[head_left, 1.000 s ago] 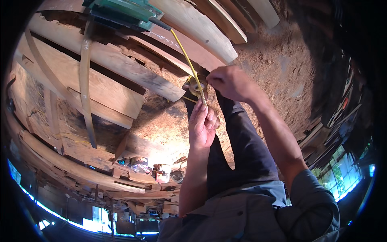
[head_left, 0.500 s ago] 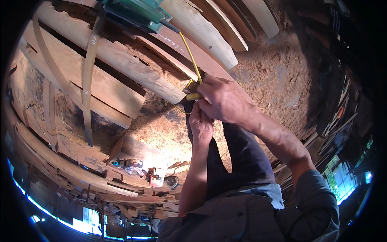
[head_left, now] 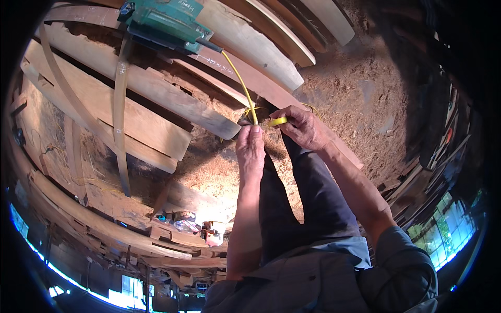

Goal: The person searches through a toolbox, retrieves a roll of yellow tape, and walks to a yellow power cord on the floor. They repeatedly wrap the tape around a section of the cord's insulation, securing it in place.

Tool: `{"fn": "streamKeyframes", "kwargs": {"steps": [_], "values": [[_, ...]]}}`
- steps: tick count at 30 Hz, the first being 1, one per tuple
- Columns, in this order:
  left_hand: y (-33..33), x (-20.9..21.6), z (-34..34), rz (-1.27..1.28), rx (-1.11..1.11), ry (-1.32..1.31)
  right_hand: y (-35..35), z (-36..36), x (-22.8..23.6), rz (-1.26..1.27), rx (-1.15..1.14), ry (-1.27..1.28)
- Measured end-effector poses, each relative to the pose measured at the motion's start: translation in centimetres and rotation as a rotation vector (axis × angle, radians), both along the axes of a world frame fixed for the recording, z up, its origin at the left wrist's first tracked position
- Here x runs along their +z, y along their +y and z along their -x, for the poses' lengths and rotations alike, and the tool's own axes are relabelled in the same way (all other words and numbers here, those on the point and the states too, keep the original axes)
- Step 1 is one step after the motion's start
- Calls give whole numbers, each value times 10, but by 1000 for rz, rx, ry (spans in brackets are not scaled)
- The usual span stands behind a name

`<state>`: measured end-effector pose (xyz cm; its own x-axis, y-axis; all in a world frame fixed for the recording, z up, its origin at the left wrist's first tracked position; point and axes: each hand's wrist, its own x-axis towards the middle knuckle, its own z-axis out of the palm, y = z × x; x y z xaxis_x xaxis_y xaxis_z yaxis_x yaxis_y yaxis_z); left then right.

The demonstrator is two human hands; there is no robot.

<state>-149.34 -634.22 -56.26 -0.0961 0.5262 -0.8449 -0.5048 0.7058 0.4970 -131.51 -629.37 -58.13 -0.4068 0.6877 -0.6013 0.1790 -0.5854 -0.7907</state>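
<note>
A yellow power cord (head_left: 239, 76) runs down from a green power tool (head_left: 166, 23) at the top of the view. My left hand (head_left: 251, 154) is closed on the cord, pinching it between thumb and fingers. Just to its right, my right hand (head_left: 305, 129) grips a small roll of yellow tape (head_left: 277, 121), held by its fingertips. The roll is a short way from the cord; whether a strip of tape joins them cannot be made out. More thin yellow cord lies behind my hands, partly hidden.
Long wooden boards (head_left: 156, 101) lie side by side at the left and top. Curved thin wooden strips (head_left: 119, 109) cross over them. Sawdust (head_left: 360, 99) covers the ground. Small items, including a red and white container (head_left: 213, 233), sit at the lower left near stacked timber.
My right hand has drawn away to the right with the tape roll, apart from my left hand. My left hand has risen slightly up the cord. The view has shifted a little.
</note>
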Motion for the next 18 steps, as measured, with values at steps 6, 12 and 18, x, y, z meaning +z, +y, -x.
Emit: {"fn": "streamKeyframes", "kwargs": {"steps": [6, 12, 18], "values": [[-2, 1, 8, -42, -3, -125, 17, -4, 13, 249, -69, 240], [-5, -5, 7, -31, 113, -195, 27, 14, 2, 189, 83, 121], [-5, 5, 5, 50, 357, -606, 32, 0, -12, -284, 423, -164]]}}
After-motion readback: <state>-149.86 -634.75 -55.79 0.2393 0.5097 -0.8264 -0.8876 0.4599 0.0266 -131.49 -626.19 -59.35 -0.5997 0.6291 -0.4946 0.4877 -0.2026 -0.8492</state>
